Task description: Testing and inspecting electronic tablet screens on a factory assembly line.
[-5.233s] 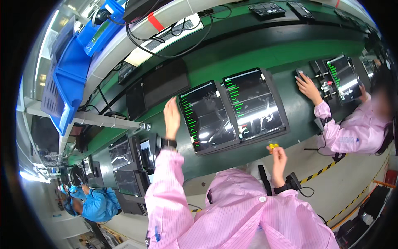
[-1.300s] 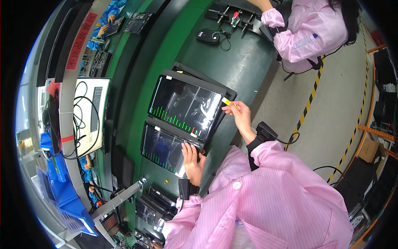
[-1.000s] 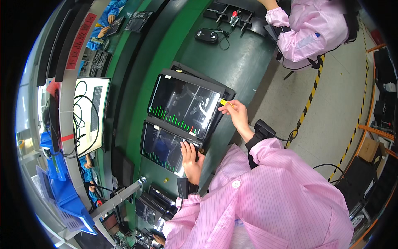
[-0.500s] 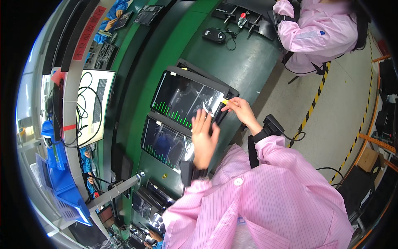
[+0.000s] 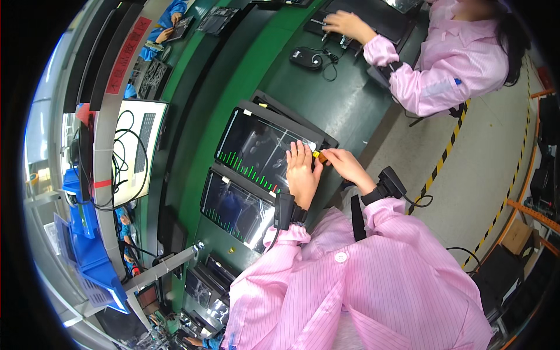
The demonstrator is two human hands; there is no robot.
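A flat dark display panel [image 5: 251, 143] with green bars along its lower-left side lies on the bench in front of me. My left hand [image 5: 303, 174] rests palm down over its right part, the fingers stretched out side by side. At the panel's right edge, my right hand [image 5: 349, 168] pinches a small yellow-orange tab [image 5: 320, 156] between thumb and forefinger. A second panel [image 5: 236, 207], also with green bars, lies nearer to me, left of my left wrist. Under the far side of the first panel another dark panel [image 5: 291, 114] partly shows.
A black mouse [image 5: 305, 58] with a coiled cable lies beyond the panels. A co-worker in pink [image 5: 449, 64] reaches over dark equipment at the far right. Blue bins [image 5: 96, 262] and a lit monitor [image 5: 140, 151] stand left. A metal bar [image 5: 166, 267] juts toward the bench.
My left hand has moved right and away from me across the panel. My right hand stays at the tab. The co-worker's arm has reached out over the bench.
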